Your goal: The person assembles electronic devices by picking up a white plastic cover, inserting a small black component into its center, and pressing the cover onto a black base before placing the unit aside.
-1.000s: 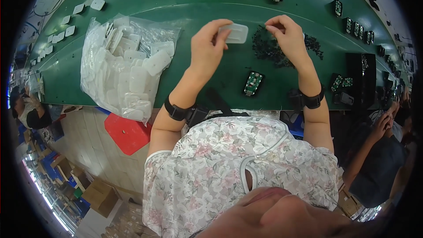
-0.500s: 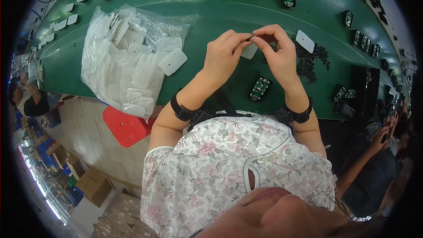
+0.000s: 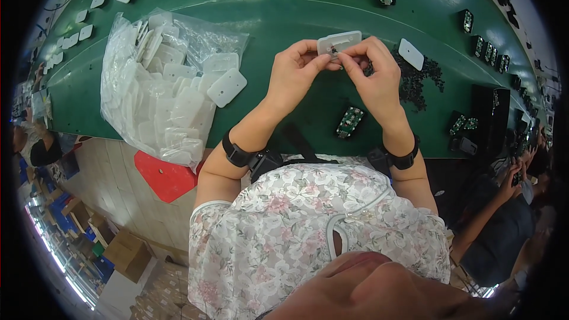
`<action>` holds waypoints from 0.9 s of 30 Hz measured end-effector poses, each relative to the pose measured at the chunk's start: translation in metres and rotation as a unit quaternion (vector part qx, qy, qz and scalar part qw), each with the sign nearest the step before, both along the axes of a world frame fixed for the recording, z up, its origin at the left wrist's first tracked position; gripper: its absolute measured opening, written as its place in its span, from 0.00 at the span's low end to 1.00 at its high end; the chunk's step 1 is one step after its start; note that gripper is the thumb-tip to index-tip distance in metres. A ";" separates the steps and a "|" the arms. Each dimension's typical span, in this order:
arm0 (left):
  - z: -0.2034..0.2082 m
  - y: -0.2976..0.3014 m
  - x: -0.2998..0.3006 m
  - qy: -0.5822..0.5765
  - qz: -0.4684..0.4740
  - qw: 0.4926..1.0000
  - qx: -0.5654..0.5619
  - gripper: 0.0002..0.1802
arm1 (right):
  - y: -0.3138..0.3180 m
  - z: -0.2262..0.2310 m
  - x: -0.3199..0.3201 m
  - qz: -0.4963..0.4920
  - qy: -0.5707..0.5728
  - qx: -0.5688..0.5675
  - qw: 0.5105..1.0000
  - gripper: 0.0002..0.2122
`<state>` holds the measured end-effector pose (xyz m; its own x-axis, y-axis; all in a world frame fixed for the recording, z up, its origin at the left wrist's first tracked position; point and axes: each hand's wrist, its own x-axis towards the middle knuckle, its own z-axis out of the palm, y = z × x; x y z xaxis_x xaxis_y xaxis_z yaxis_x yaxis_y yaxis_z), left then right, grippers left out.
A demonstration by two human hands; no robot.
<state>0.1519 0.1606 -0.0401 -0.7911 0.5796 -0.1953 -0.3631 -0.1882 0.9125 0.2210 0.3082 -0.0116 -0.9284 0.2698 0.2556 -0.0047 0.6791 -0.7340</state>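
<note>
The left hand (image 3: 294, 75) grips a translucent white cover (image 3: 348, 38), raised over the green table (image 3: 284, 21). The right hand (image 3: 376, 71) has its fingers drawn in narrow at the cover, beside a small dark piece (image 3: 333, 50); cannot tell which fingertips grip that piece. The right hand partly hides the heap of black parts (image 3: 424, 78). A circuit board (image 3: 350, 122) lies nearer the body. Left stands a clear bag (image 3: 228, 38) of covers. Brown packages (image 3: 163, 296) at lower left bear pale label-like patches, too small to read.
</note>
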 end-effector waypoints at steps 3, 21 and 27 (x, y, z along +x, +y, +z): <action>0.001 0.000 0.003 0.005 -0.003 1.000 0.006 0.08 | -0.003 0.001 -0.003 -0.024 0.002 -0.023 0.999 0.04; 0.000 0.002 0.008 0.090 0.014 0.995 0.041 0.03 | 0.012 -0.006 0.005 0.021 -0.031 -0.141 0.989 0.12; -0.002 -0.002 0.005 0.183 -0.028 0.982 -0.047 0.04 | 0.017 0.002 0.001 0.024 -0.149 -0.190 0.970 0.09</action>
